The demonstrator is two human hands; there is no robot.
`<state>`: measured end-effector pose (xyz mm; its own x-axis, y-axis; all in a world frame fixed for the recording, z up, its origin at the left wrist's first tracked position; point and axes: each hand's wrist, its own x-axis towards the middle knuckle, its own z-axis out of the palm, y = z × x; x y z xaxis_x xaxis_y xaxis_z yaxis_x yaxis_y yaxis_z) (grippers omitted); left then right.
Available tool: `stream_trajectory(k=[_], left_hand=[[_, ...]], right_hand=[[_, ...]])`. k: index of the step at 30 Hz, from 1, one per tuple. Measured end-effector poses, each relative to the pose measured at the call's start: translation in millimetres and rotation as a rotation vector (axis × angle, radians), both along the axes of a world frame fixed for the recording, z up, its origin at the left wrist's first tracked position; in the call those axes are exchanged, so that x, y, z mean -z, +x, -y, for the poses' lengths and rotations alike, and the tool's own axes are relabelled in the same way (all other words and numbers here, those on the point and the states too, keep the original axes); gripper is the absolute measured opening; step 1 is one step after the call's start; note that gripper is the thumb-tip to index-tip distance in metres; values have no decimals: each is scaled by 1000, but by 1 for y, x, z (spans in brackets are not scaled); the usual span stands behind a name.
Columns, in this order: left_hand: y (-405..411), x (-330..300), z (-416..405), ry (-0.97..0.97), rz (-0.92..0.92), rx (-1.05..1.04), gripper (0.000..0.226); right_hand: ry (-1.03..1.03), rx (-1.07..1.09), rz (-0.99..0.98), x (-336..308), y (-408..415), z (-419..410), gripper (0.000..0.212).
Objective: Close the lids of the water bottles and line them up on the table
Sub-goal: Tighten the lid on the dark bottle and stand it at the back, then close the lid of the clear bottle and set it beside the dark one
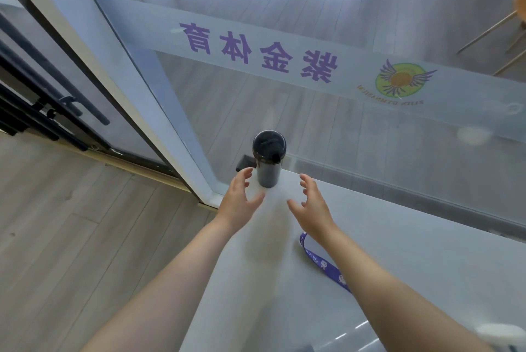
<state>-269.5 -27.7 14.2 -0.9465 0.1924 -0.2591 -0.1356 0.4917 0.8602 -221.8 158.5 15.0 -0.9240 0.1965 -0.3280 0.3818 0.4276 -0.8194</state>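
- One dark water bottle (268,162) stands upright at the far corner of the pale bench (398,252), close to the glass wall (313,112), its black lid (269,143) on top.
- Both hands reach toward it without touching: the left hand (238,201) just beside its base, the right hand (312,207) a little apart.
- Fingers (246,175) on each hand are spread and loosely curved, holding nothing.
- A purple lanyard (327,264) lies on the bench under the right forearm.
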Motion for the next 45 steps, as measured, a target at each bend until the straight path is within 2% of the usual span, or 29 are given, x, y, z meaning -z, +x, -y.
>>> stream_trajectory(k=[14, 21, 24, 29, 35, 40, 45], left_hand=[[138, 33, 9, -27, 193, 208, 40], [209, 44, 3, -10, 309, 339, 35], [234, 44, -2, -19, 328, 395, 37], [266, 39, -13, -87, 310, 498, 48], [297, 40, -23, -252, 111, 520, 78], [314, 36, -23, -276, 70, 421, 75], [326, 19, -14, -202, 45, 271, 63]], right_hand=[[209, -88, 15, -19, 189, -25, 39], [445, -203, -3, -8, 256, -32, 55], [630, -297, 46, -3, 274, -39, 64], [797, -365, 108, 0, 288, -48, 68], [919, -440, 142, 0, 292, -46, 67], [1060, -491, 122, 5, 298, -41, 78], [993, -484, 122, 13, 304, -39, 67]])
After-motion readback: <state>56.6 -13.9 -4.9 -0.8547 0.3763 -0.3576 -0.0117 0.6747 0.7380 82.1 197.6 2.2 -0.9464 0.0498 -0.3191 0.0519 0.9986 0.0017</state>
